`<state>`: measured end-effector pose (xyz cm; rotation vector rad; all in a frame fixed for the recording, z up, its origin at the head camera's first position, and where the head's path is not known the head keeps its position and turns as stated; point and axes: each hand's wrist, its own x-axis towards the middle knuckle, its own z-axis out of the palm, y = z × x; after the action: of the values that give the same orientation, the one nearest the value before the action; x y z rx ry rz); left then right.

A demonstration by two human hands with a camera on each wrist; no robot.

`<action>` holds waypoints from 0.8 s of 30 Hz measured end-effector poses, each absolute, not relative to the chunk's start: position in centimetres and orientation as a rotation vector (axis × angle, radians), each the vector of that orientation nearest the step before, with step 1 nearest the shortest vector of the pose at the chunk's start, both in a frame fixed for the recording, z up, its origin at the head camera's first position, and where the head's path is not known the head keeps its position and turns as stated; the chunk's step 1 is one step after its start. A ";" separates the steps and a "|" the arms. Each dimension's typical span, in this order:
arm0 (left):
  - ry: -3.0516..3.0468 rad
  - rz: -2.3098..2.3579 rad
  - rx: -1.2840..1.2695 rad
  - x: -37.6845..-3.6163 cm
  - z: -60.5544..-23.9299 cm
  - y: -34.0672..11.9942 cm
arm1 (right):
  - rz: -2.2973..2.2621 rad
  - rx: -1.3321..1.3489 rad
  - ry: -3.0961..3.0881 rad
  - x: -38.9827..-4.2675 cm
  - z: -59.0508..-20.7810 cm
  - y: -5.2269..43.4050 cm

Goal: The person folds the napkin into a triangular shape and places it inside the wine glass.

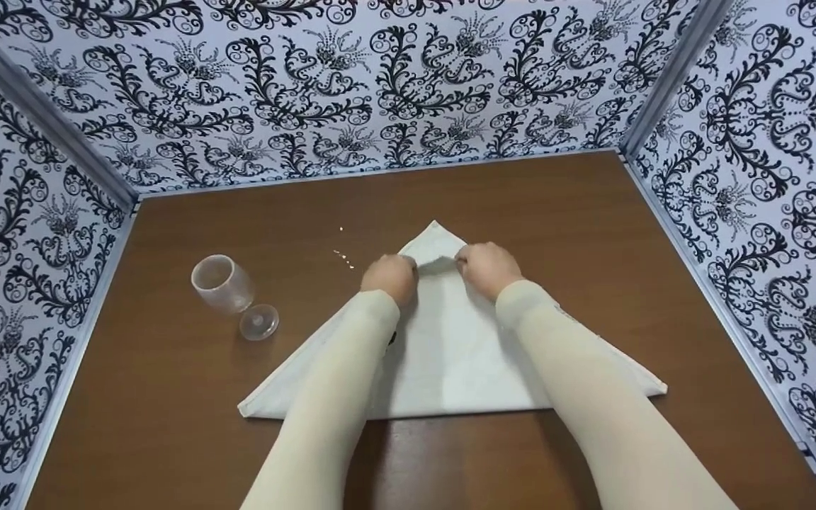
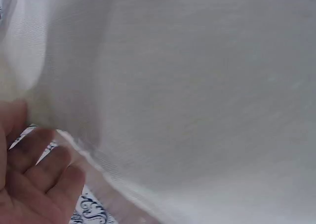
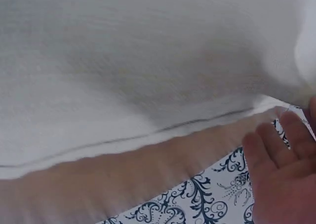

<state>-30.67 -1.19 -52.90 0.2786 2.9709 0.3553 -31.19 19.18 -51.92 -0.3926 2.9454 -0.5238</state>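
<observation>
A white cloth napkin lies folded into a triangle, its long fold toward me and its tip pointing away. My left hand pinches the cloth near the left slanting side, below the tip. On the opposite side my right hand pinches it at about the same height. Between the two hands an upper layer is raised slightly, with a shadowed gap under its edge. In the left wrist view the cloth fills most of the picture, held between thumb and forefinger. The right wrist view shows the cloth's hemmed edge running to the fingers.
A clear stemmed glass stands on the brown table, left of the napkin. Small white specks dot the wood between glass and tip. Patterned black-and-white panels wall in the back and both sides.
</observation>
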 end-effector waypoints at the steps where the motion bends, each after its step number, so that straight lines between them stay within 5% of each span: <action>1: 2.958 0.357 0.266 -30.6 -53.1 -1.2 | -0.528 -0.399 2.927 -31.0 -52.1 19.2; 24: 3.026 0.369 0.205 -30.9 -51.4 -1.4 | -0.551 -0.343 3.054 -31.4 -50.9 18.4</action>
<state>-30.94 -1.35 -51.39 0.2051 3.0265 0.3695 -31.35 18.45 -50.85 -0.3426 3.0537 -0.5507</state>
